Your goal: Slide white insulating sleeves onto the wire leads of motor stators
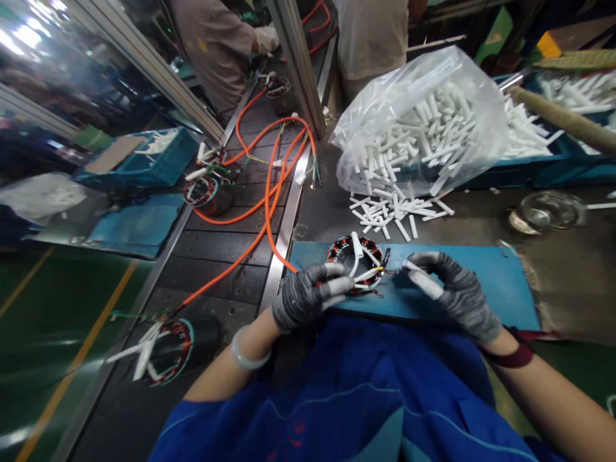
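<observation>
Above a blue mat (500, 282), a half-curled left hand (308, 297) touches a wire coil (341, 250) at its two o'clock and the loosely bunched right hand (457, 296)'s ten, either hand's grip unclear.

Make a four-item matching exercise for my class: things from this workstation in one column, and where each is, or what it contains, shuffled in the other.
Column one
1. wire-wound ring beside the left hand
2. plastic bag
3. glass dish
4. orange cable

Column two
A. on the bench, towards the picture's right side
B. looping across the dark conveyor
C. on the blue mat
D. filled with many white tubes

Right pairs: 1-C, 2-D, 3-A, 4-B
</observation>
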### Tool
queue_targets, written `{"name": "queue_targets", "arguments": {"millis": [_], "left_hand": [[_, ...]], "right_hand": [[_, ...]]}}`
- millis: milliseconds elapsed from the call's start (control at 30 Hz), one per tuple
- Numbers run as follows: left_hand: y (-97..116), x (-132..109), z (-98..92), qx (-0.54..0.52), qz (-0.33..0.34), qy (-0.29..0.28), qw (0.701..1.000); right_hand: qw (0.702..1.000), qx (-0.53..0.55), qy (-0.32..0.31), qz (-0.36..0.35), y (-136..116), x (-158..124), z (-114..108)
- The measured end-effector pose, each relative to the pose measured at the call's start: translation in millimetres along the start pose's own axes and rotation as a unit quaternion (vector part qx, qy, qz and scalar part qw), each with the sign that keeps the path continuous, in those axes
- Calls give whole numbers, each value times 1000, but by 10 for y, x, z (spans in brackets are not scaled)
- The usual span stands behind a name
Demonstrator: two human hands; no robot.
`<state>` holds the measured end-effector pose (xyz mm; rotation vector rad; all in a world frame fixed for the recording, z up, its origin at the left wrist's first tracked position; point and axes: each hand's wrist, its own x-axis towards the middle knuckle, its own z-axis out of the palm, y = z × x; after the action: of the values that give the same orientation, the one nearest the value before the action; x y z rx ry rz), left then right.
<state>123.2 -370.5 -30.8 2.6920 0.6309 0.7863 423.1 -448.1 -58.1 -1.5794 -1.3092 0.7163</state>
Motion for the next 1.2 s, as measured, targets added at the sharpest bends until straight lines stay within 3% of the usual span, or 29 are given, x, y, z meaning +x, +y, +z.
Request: {"name": "queue_targets", "arguments": {"millis": [200,333,433,600,700,800,867,933,1033,1100,1200], "left_hand": [[11,75,-12,93,45,-38,994],[30,78,-17,155,29,-119,980],[58,109,-38,159,9,-164,974],[26,146,-108,101,3,-187,977],[-40,166,-142,48,1,-235,971],[-82,280,-162,26,-20,-292,956],[-84,412,-176,19,-34,-330,943],[-69,547,-198,9,-41,-354,934],[-40,654,-234,-16,-48,-351,935],[-38,637,-245,-34,-52,-334,941],[-66,540,-233,-48,-43,-318,946]], "right_hand": [[980,163,-39,103,-14,-95,169],[981,172,-53,79,30,-71,205],[992,103,-70,-4,-50,-8,232],[987,-27,-85,-131,-194,105,298],[968,-159,-67,-180,-263,67,302],[929,-299,-57,-211,-327,34,232],[938,-277,-115,-175,-338,84,155],[959,-151,-226,-75,-311,185,85],[939,39,-332,79,-228,289,41],[944,64,-313,84,-167,249,54],[980,-26,-196,-27,-92,75,93]]}}
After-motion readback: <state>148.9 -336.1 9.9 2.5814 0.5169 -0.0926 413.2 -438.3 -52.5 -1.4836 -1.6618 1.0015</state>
